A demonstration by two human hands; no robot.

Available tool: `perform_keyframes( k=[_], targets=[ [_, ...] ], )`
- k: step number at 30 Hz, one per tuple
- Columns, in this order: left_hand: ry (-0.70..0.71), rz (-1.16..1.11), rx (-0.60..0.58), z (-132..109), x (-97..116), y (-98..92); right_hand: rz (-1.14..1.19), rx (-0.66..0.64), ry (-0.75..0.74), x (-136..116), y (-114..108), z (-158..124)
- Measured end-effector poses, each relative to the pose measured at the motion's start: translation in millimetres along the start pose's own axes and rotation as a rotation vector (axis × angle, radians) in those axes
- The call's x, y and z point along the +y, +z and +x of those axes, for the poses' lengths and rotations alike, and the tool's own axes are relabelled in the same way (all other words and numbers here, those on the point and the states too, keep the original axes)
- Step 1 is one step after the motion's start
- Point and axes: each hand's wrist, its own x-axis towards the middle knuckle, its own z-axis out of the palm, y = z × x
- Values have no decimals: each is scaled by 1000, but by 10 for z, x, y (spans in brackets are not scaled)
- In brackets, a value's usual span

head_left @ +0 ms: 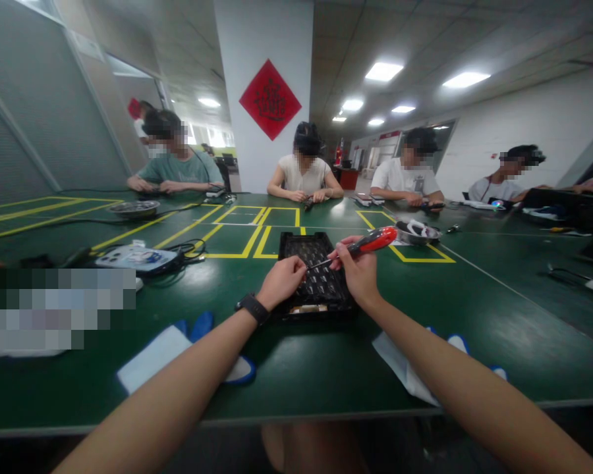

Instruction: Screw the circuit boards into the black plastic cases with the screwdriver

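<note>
A red and black screwdriver [374,241] is held in my right hand [356,268], its handle pointing up to the right and its thin shaft reaching left. My left hand [285,280], with a black watch on the wrist, has its fingers pinched together at the shaft's tip; whatever lies between them is too small to make out. Both hands are above a black tray [348,304] on the green table. Rows of small shiny pieces show inside it, partly hidden by my hands.
White and blue gloves lie under my left forearm [155,359] and right forearm [408,368]. A phone with cables [138,258] is at the left. Metal bowls stand at the back left [134,209] and right [418,232]. Several people sit across the green table [316,375].
</note>
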Motion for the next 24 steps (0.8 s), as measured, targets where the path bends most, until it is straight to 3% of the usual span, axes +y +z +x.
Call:
perform_keyframes(
  k=[7, 15, 24],
  targets=[
    [26, 37, 42, -19, 16, -21, -81, -52, -60, -68, 4, -46],
    [15, 60, 22, -20, 64, -69, -147, -202, -118, -83, -7, -99],
    [2, 73, 32, -31, 80, -72, -100, -331, -91, -69, 6, -99]
  ],
)
